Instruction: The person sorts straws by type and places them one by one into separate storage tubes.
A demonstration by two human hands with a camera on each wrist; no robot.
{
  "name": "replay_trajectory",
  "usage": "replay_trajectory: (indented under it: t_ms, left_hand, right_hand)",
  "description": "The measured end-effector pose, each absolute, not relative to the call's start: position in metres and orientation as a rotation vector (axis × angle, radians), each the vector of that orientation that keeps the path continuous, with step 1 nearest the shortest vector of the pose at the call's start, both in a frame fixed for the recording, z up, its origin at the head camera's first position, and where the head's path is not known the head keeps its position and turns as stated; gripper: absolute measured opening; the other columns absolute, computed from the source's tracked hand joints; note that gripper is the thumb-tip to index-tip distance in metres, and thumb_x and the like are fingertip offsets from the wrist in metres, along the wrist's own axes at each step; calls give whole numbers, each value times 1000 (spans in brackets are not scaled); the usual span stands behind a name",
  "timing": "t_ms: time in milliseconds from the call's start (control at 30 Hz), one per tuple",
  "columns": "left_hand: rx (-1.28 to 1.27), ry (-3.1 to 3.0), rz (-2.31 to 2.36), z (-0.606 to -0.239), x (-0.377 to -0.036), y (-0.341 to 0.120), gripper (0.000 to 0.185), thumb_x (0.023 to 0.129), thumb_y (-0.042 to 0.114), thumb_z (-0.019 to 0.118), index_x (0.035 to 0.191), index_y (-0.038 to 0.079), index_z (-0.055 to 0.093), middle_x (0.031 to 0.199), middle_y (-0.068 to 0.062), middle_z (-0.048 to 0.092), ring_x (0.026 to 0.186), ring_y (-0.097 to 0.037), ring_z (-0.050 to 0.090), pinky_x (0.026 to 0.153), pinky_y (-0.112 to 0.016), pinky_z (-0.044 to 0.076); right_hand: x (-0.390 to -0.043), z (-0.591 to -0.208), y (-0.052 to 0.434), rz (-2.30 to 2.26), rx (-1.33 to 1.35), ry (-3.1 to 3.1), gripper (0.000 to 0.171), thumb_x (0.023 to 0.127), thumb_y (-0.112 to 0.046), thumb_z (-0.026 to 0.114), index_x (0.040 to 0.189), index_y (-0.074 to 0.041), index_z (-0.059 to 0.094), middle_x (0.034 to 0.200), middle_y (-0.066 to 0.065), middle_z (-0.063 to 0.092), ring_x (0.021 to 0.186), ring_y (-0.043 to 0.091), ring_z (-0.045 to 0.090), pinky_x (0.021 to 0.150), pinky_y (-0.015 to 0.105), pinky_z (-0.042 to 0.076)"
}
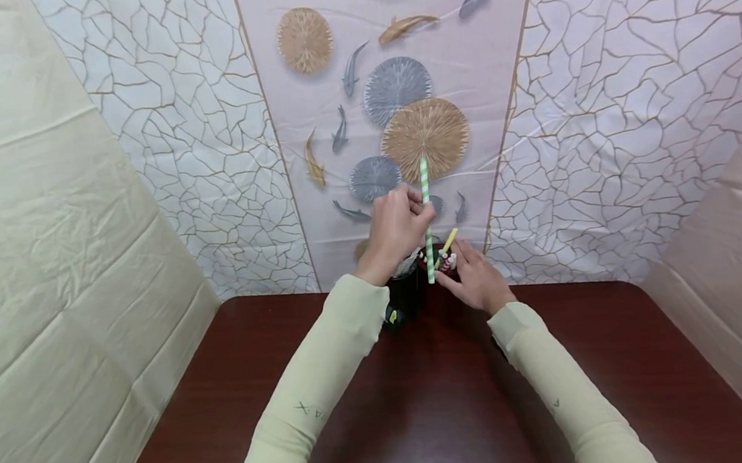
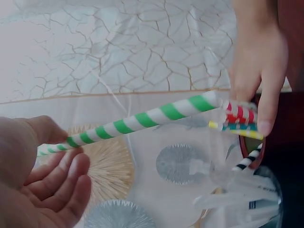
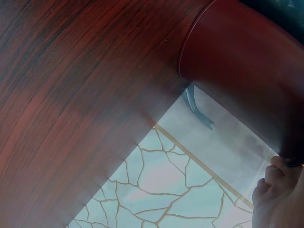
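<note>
- Table [image 1: 428,405]: dark red-brown wood, running from the near edge to the patterned backdrop [image 1: 602,127] at the far side. All the work sits at the far centre, just in front of that backdrop.
- Dark red cup [image 3: 247,61]: stands upright at the far centre of the table. The right wrist view shows its smooth wall and base on the wood. It holds several straws.
- Black cup [image 1: 404,299]: just left of the red one, apparently touching it. It holds clear plastic pieces I cannot identify.
- Left hand [image 1: 397,229]: raised above the cups, thumb and fingers pinching the green-and-white striped straw [image 1: 427,218] near its middle. The straw is almost vertical, lower end level with the red cup's rim.
- Right hand [image 1: 476,277]: fingers curled about the far right side of the red cup at its rim, steadying it.
- Yellow straw [image 1: 449,240]: leans right out of the red cup, beside red-striped ones.
- Judgement: keep the striped straw plumb and move it slowly straight along its length; a tilt would snag the neighbouring straws. Keep the right hand firm so the cup does not tip.
</note>
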State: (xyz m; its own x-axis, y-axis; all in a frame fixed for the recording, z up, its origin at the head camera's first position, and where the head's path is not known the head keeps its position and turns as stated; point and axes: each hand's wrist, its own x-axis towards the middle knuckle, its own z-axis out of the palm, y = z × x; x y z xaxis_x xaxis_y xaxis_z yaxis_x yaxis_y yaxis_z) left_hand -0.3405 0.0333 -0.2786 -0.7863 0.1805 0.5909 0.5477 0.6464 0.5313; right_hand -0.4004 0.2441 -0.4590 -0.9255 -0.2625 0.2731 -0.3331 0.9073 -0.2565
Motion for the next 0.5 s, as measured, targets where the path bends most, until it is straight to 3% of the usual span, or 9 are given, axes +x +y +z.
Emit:
replay_trajectory:
  t_ms: [267, 500]
  left_hand:
    - [-543, -2321, -926, -268, -357, 41, 13, 100, 21, 73, 103, 9, 72, 94, -1, 81, 86, -13, 76, 85, -29, 59]
    - [-516, -2391, -775, -280, -370, 50, 11, 100, 24, 73, 101, 12, 72, 96, 1, 81, 89, -17, 76, 81, -32, 59]
  right_hand:
    - [-401, -455, 243, 413, 436, -2829, 101, 105, -71, 40, 167, 4, 13, 175, 26, 16, 164, 43, 17, 132, 56, 23]
    - [-398, -455, 241, 434, 439, -2836, 98, 106, -67, 44, 168, 2, 10, 176, 25, 15, 163, 44, 18, 131, 57, 24]
